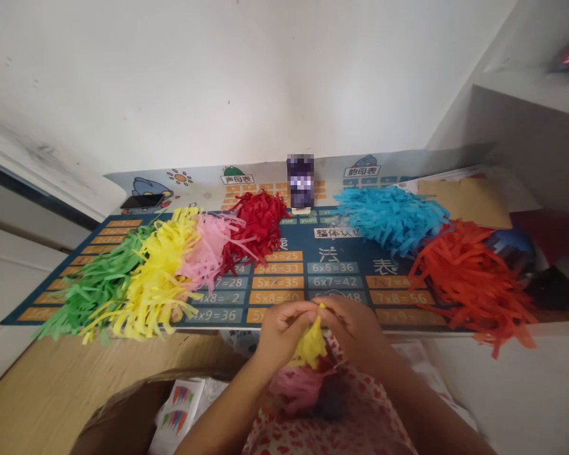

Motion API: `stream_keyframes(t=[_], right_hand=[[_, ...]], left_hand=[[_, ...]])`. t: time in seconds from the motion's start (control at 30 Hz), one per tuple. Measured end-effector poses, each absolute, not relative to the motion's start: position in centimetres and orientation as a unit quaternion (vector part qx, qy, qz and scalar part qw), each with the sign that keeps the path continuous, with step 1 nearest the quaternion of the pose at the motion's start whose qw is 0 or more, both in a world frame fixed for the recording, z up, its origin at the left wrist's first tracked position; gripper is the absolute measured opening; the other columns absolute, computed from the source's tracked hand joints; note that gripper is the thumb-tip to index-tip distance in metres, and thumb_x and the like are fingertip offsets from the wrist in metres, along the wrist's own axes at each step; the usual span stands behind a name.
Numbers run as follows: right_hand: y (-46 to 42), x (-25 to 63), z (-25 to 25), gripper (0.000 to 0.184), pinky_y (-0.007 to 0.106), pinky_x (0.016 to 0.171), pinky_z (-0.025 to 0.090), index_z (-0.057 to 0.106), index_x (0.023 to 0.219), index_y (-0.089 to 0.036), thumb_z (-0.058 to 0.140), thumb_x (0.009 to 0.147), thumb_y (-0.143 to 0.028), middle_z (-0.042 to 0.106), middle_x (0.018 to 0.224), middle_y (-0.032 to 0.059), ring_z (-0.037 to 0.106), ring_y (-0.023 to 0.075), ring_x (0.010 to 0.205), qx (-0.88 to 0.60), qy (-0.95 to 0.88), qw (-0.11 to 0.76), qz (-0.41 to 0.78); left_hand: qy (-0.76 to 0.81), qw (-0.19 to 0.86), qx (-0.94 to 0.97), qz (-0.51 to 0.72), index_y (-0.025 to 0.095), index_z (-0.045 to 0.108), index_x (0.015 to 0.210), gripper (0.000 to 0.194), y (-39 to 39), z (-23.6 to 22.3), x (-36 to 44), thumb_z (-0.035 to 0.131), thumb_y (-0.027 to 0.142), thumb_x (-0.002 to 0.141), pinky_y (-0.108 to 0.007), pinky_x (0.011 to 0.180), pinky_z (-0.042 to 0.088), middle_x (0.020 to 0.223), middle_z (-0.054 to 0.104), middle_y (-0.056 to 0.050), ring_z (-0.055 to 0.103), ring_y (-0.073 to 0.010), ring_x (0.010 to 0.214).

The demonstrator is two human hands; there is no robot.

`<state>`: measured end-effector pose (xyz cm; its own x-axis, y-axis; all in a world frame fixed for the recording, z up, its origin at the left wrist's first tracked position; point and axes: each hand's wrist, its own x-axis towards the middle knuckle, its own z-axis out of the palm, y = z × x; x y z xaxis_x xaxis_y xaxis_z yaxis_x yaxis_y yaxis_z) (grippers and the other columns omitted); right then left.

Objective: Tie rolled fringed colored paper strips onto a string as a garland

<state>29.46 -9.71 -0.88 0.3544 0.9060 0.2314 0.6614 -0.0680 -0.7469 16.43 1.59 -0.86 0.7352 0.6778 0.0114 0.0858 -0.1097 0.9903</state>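
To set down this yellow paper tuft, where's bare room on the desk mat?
Bare printed mat lies between the red paper strips and the blue paper strips, straight ahead of the left hand and right hand. The left end is crowded with touching green strips, yellow strips and pink strips; orange-red strips crowd the right end.
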Motion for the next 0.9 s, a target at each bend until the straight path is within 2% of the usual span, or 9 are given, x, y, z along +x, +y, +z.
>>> stream_keyframes(t=[0.1,0.23,0.33,0.47,0.57,0.63,0.73,0.8,0.9], right_hand=[[-9.8,29.3,-0.8,0.025,0.028,0.076,0.046,0.067,0.104,-0.021,0.044,0.095,-0.028,0.073,0.097,0.0043,0.068,0.018,0.088,-0.717,-0.534,0.427,0.138],[-10.0,28.8,-0.5,0.015,0.025,0.065,0.041,0.065,0.088,-0.021,0.05,0.088,-0.022,0.07,0.081,0.0016,0.064,0.0158,0.074,-0.713,-0.542,0.401,0.195],[-10.1,28.2,-0.5,0.017,0.023,0.058,0.037,0.06,0.079,-0.02,0.047,0.089,-0.02,0.064,0.071,-0.0017,0.057,0.0122,0.063,-0.683,-0.521,0.434,0.27],[-10.3,27.8,-0.4,0.02,0.022,0.06,0.036,0.057,0.082,-0.02,0.042,0.095,-0.023,0.061,0.071,-0.0031,0.054,0.0107,0.064,-0.66,-0.502,0.462,0.316],[-10.4,27.7,-0.1,0.028,0.023,0.059,0.033,0.055,0.077,-0.02,0.04,0.098,-0.03,0.059,0.07,-0.0028,0.053,0.0109,0.064,-0.653,-0.519,0.444,0.326],[-10.4,27.7,0.0,0.033,0.023,0.058,0.033,0.052,0.072,-0.02,0.039,0.099,-0.032,0.056,0.066,-0.0027,0.05,0.011,0.061,-0.663,-0.496,0.466,0.311],[-10.0,27.6,-0.3,0.031,0.024,0.058,0.034,0.052,0.073,-0.02,0.04,0.098,-0.033,0.054,0.066,-0.0021,0.049,0.0118,0.061,-0.686,-0.443,0.517,0.256],[-9.6,27.3,-0.7,0.029,0.024,0.058,0.036,0.052,0.075,-0.02,0.04,0.097,-0.033,0.054,0.067,-0.0017,0.049,0.0123,0.062,-0.687,-0.428,0.538,0.236],[-9.1,27.7,-0.8,0.03,0.025,0.064,0.042,0.055,0.075,-0.02,0.04,0.097,-0.033,0.058,0.073,0.0004,0.054,0.0137,0.068,-0.667,-0.432,0.566,0.22]], left_hand=[[0.235,0.474,0.803,0.274,0.021,0.074,0.08,0.017,1.9,-0.5,15.8,0.06,0.026,0.088,-0.023,0.063,0.051,0.076,0.076,-0.001,0.069,-0.0146,0.068],[0.135,0.303,0.873,0.356,0.021,0.069,0.086,0.014,2.1,0.2,15.5,0.057,0.017,0.089,-0.027,0.075,0.052,0.079,0.076,-0.001,0.069,-0.0152,0.075],[0.091,0.271,0.874,0.392,0.021,0.067,0.091,0.014,1.8,0.6,15.7,0.055,0.013,0.089,-0.029,0.075,0.053,0.08,0.075,-0.002,0.068,-0.0153,0.075],[0.091,0.252,0.87,0.415,0.021,0.066,0.096,0.017,1.4,0.6,15.7,0.056,0.011,0.088,-0.028,0.076,0.053,0.083,0.076,-0.002,0.069,-0.015,0.075],[0.108,0.29,0.868,0.389,0.023,0.066,0.097,0.016,1.2,0.3,15.3,0.056,0.013,0.089,-0.029,0.079,0.054,0.086,0.076,-0.003,0.07,-0.0158,0.079],[0.163,0.39,0.835,0.352,0.024,0.063,0.105,0.016,0.9,-0.1,15.1,0.055,0.02,0.091,-0.03,0.079,0.054,0.092,0.075,-0.004,0.07,-0.0167,0.085],[0.221,0.544,0.76,0.279,0.023,0.052,0.117,0.033,0.1,-0.7,15.1,0.064,0.029,0.086,-0.029,0.076,0.055,0.093,0.072,-0.004,0.069,-0.0168,0.084],[0.242,0.572,0.746,0.239,0.023,0.054,0.107,0.029,-0.2,-1.1,15.2,0.066,0.033,0.083,-0.027,0.069,0.053,0.083,0.068,-0.001,0.066,-0.0156,0.075],[0.26,0.523,0.781,0.222,0.022,0.059,0.088,0.013,-0.1,-1.1,15.3,0.058,0.035,0.089,-0.027,0.067,0.049,0.079,0.067,-0.001,0.063,-0.0152,0.072]])
